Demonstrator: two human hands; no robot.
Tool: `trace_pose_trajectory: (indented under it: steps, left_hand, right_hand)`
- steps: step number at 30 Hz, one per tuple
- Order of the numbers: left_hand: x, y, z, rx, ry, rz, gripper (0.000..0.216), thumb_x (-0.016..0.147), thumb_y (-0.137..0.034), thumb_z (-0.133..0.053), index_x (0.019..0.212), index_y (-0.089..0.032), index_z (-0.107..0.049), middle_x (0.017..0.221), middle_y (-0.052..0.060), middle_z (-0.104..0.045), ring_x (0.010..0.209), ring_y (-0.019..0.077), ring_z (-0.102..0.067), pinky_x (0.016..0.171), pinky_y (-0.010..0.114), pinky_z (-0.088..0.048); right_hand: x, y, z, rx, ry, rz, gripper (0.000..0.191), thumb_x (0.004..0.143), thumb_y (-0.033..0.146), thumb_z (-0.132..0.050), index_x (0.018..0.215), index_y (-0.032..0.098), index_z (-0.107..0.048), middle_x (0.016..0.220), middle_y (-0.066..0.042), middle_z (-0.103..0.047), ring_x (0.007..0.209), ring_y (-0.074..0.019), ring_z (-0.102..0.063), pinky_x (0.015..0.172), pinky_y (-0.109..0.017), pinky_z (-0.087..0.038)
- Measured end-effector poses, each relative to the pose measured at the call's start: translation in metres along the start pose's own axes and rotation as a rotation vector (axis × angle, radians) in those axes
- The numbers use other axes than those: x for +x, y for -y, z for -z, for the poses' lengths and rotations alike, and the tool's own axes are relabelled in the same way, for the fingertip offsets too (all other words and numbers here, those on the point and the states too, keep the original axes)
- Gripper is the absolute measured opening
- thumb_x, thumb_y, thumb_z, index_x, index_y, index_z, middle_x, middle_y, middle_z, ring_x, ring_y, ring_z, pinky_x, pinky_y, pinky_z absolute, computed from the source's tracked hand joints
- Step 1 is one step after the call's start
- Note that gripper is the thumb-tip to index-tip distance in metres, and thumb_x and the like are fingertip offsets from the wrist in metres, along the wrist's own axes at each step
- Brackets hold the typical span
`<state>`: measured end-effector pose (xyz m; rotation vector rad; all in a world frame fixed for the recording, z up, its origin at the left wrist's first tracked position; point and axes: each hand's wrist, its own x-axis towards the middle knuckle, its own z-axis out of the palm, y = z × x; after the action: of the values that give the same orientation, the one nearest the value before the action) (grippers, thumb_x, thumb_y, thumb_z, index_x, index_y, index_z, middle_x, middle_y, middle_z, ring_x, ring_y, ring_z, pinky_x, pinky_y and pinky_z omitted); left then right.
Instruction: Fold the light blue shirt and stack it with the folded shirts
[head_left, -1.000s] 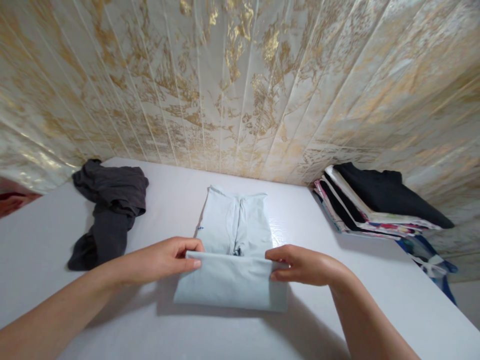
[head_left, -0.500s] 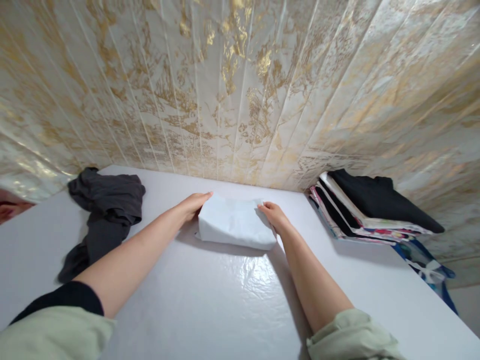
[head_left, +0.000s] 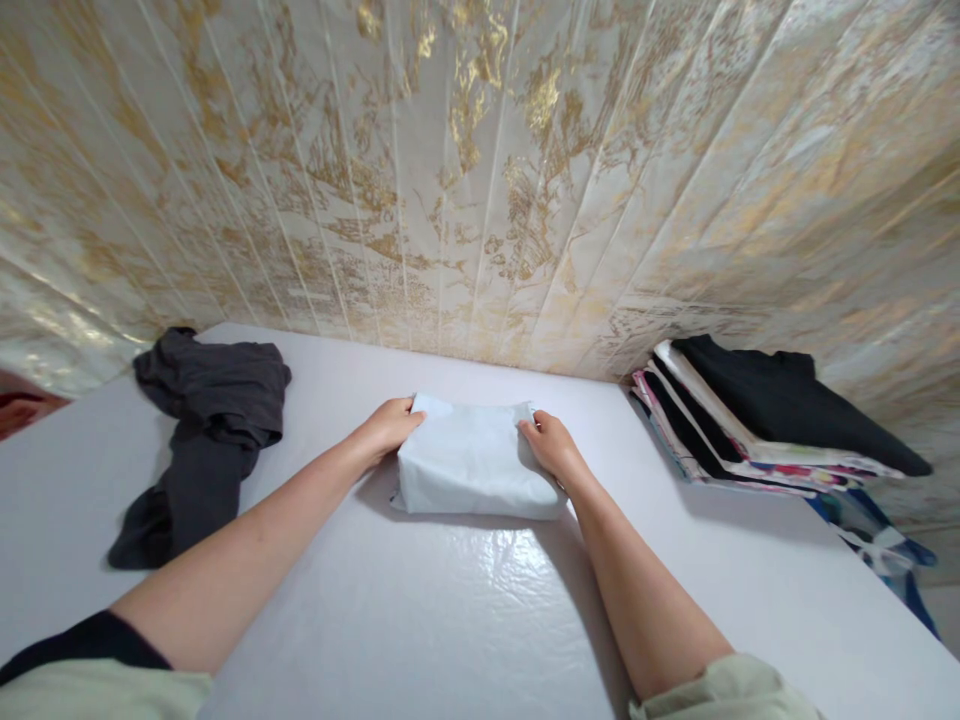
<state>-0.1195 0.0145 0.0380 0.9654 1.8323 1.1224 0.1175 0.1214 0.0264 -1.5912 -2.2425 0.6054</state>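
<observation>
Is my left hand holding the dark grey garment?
No, your left hand holds the pale blue garment, while the dark grey garment lies off to the left.

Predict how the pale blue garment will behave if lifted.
The pale blue garment is probably floppy: its cloth bends softly. It may sag between the left hand and right hand at its far corners. Being broad, it probably won't roll.

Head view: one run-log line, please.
left hand: grips folded pale garment; right hand: grips its opposite side; dark garment: rumpled, left; clothes stack: right
</observation>
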Motion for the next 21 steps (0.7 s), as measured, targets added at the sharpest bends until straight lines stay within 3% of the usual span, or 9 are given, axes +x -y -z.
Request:
trace_pose_trajectory:
  steps: [8, 13, 17, 21]
  left_hand:
    - [0.008, 0.008, 0.001, 0.164, -0.080, -0.087, 0.019, 0.070, -0.029, -0.056, 0.074, -0.015, -0.066, 0.075, 0.006, -0.071, 0.071, 0.0221, -0.065, 0.059, 0.026, -0.044]
    - [0.020, 0.013, 0.000, 0.266, -0.157, -0.159, 0.014, 0.073, -0.031, -0.054, 0.073, -0.018, -0.061, 0.069, 0.004, -0.068, 0.067, 0.0199, -0.063, 0.057, 0.024, -0.042]
    - [0.030, 0.018, 0.000, 0.192, -0.194, -0.159, 0.016, 0.074, -0.034, -0.055, 0.078, -0.019, -0.058, 0.064, 0.000, -0.066, 0.054, 0.0151, -0.056, 0.049, 0.023, -0.038]
    - [0.035, 0.022, 0.000, 0.090, -0.133, -0.135, 0.019, 0.067, -0.034, -0.061, 0.076, -0.018, -0.059, 0.065, 0.001, -0.066, 0.053, 0.0144, -0.056, 0.048, 0.022, -0.037]
  right_hand:
    - [-0.007, 0.008, 0.002, -0.165, 0.029, -0.043, 0.020, 0.085, 0.029, -0.047, 0.084, 0.019, -0.064, 0.087, -0.009, -0.070, 0.074, -0.0177, -0.058, 0.060, -0.025, -0.029]
    - [-0.007, 0.007, 0.002, -0.174, -0.069, -0.030, 0.023, 0.090, 0.029, -0.041, 0.088, 0.019, -0.062, 0.086, -0.009, -0.070, 0.076, -0.0185, -0.060, 0.062, -0.025, -0.031]
    - [-0.004, 0.006, 0.001, -0.209, -0.100, -0.061, 0.025, 0.094, 0.031, -0.039, 0.093, 0.019, -0.061, 0.089, -0.011, -0.070, 0.081, -0.0193, -0.061, 0.064, -0.025, -0.032]
    - [-0.003, 0.007, 0.001, -0.241, -0.076, -0.089, 0.023, 0.096, 0.031, -0.041, 0.095, 0.018, -0.060, 0.092, -0.011, -0.070, 0.085, -0.0200, -0.063, 0.065, -0.025, -0.033]
